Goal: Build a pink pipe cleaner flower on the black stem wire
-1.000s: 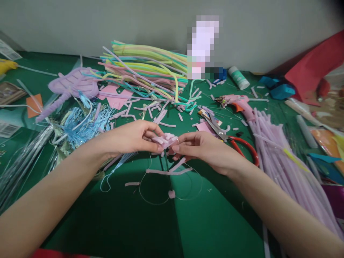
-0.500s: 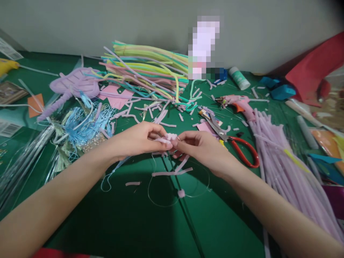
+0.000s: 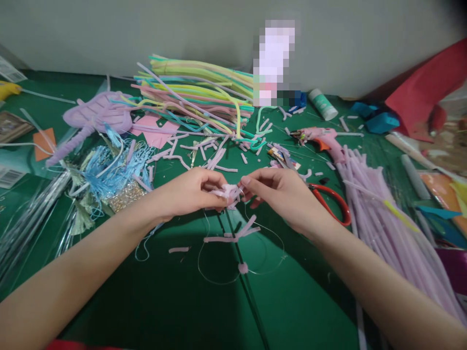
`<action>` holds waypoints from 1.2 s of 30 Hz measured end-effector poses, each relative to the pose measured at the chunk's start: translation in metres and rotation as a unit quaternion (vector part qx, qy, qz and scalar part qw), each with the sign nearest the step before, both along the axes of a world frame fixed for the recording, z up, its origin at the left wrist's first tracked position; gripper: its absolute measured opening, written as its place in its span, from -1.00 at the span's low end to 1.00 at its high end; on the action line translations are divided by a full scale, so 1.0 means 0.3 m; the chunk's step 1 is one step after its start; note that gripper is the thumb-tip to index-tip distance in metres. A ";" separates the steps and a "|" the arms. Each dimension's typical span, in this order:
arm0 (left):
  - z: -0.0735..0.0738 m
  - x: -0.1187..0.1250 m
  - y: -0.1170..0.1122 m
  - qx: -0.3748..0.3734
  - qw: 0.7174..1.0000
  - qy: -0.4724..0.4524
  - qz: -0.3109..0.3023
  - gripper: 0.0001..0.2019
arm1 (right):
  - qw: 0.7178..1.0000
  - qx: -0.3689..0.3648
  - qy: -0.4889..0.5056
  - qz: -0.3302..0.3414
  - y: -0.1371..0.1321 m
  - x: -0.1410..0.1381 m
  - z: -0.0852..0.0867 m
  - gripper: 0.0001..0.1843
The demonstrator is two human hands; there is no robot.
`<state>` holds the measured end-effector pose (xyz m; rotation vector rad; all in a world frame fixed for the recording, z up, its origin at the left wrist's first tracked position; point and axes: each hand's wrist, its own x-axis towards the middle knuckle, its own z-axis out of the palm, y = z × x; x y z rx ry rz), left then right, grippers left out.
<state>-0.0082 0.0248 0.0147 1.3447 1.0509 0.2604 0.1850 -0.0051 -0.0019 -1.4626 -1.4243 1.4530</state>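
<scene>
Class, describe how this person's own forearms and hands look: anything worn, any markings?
The left forearm and right forearm are slim, taper towards the wrists and show no sleeves. The left hand and right hand are ungloved, with slender fingers. No watch, bracelet, ring or marking can be made out.

At centre, the bare left hand partly covers a small, fuzzy lilac bundle. The bare right hand hides the middle of red-handled metal scissors. Pixelation blurs a pale pink upright shape, upper centre; the left edge crops a yellow plastic object.
</scene>
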 end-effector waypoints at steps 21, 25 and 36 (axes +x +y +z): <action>-0.004 0.018 -0.023 0.036 0.999 -0.014 0.009 -0.81 | 0.986 -0.122 0.115 0.018 0.031 0.021 0.001 -0.79; -0.006 0.016 -0.023 0.031 1.000 -0.005 -0.005 -0.83 | 0.988 -0.101 0.083 0.082 0.040 0.045 -0.003 -0.89; -0.004 0.027 -0.027 0.060 0.997 0.041 -0.020 -0.84 | 0.990 -0.092 0.045 0.093 0.051 0.047 -0.010 -0.96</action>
